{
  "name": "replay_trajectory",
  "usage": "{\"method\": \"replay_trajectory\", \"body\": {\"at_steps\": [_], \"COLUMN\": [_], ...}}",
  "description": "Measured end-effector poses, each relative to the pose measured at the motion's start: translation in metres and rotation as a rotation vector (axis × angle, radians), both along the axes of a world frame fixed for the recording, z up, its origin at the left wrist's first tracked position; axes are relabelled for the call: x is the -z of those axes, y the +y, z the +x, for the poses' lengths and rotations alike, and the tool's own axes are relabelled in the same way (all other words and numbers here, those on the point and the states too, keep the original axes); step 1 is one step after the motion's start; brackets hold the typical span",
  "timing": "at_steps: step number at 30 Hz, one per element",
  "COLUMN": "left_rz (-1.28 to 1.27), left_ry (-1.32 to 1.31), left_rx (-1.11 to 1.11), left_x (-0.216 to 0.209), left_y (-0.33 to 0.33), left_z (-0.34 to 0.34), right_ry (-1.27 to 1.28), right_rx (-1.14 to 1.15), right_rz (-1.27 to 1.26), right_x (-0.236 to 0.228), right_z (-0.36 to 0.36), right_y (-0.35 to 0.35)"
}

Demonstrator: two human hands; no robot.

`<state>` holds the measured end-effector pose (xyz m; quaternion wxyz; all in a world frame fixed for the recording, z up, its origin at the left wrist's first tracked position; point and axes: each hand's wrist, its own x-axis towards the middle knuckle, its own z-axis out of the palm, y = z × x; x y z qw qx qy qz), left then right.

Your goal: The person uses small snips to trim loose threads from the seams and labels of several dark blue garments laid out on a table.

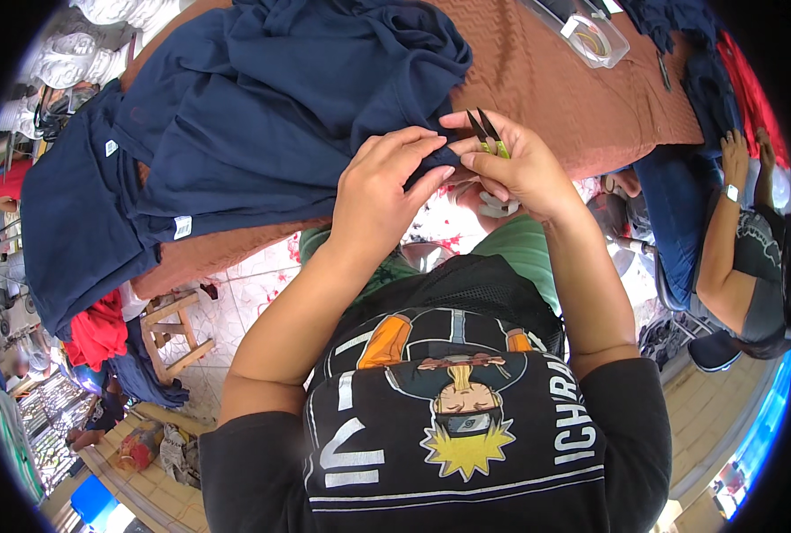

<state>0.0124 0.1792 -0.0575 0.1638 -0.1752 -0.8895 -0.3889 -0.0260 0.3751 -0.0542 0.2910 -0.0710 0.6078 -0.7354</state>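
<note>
A large dark navy garment (262, 98) lies in loose folds over the brown-covered table. My left hand (385, 178) pinches its near right edge between thumb and fingers. Just beside it, my right hand (524, 169) holds small thread snips (495, 147) with yellow-green handles and dark blades. The blades point up and away from me, apart at the tips. The thumb and fingertips of my right hand also come close to the navy cloth edge; whether they grip it I cannot tell.
The brown quilted cover (555, 98) extends right, with a clear plastic box (595, 40) holding tape at the far edge. On the right another person (738, 258) works by red and navy cloth. A wooden stool (178, 333) and red cloth (98, 338) are at the lower left.
</note>
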Motion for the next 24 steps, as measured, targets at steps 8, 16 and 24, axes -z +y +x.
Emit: {"method": "replay_trajectory", "body": {"at_steps": [8, 16, 24], "left_rz": [0.067, 0.313, 0.259], "left_ry": [-0.111, -0.362, -0.571], "left_rx": [-0.029, -0.043, 0.006], "left_x": [-0.005, -0.006, -0.017], "left_y": [0.006, -0.002, -0.005], "left_z": [-0.001, -0.01, -0.011], "right_ry": [0.136, 0.185, 0.797], "right_rx": [0.084, 0.083, 0.122], "right_rz": [0.147, 0.288, 0.591], "right_x": [-0.008, -0.006, 0.001], "right_z": [0.012, 0.015, 0.011], "right_y": [-0.012, -0.011, 0.006]}}
